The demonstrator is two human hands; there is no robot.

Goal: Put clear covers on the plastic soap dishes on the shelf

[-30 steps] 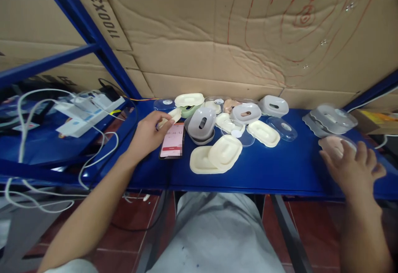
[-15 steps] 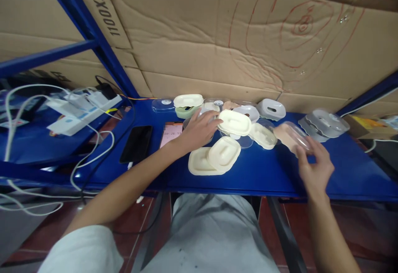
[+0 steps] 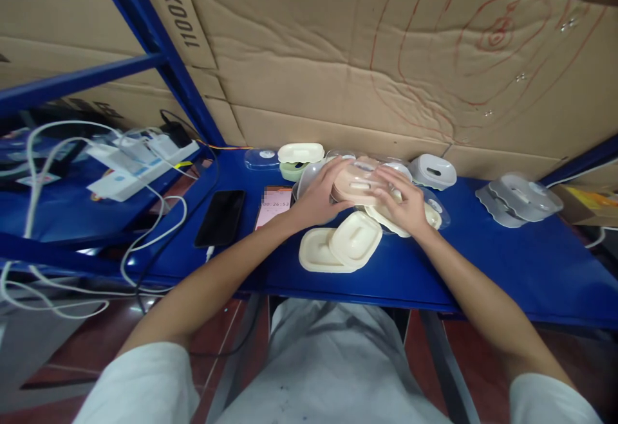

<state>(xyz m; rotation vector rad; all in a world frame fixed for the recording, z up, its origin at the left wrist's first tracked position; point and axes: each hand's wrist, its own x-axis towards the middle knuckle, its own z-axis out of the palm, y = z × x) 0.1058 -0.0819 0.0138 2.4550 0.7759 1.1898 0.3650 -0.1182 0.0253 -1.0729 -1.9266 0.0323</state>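
Over the middle of the blue table, a peach oval soap box (image 3: 357, 187) with a clear lid is between my two hands. My left hand (image 3: 321, 195) curves around its left end, and my right hand (image 3: 403, 200) grips its right end. Whether the lid is fully seated cannot be made out. Two cream oval trays, one tray (image 3: 316, 250) partly beneath the other tray (image 3: 356, 240), lie just in front. Further cream pieces (image 3: 432, 219) show under and beside my right hand. My hands partly hide the pieces behind them.
A cream piece on a green base (image 3: 292, 170) stands at the back left, a grey soap box (image 3: 433, 172) at the back right. Stacked grey boxes with a clear lid (image 3: 519, 200) sit farther right. A black phone (image 3: 219, 218), a lit phone (image 3: 274, 205) and white cables lie left.
My right hand has brought the peach box leftward to the middle. My left hand has moved off the cream piece and onto the peach box. The view has shifted slightly.
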